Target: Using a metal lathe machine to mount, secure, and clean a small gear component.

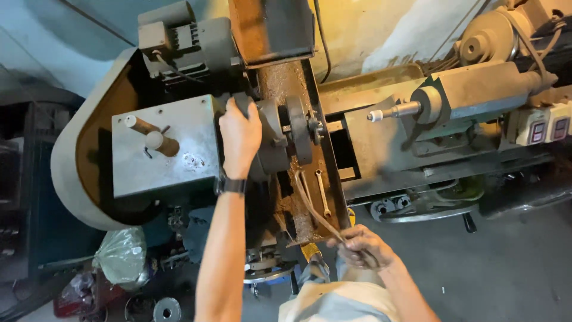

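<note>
While the left hand (239, 136) closes around the lathe's chuck (271, 140) at the far centre, the right hand (361, 245) grips the near end of a long thin rod (313, 209), which slants up toward the chuck. A wrench (322, 192) lies on the rusty bed (298, 197) just beside the rod. The tailstock (459, 95) sits well apart at far right.

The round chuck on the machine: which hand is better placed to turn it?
Probably the left hand: it already rests on the chuck. The right hand is lower down, gripping a thin bent rod.
</note>
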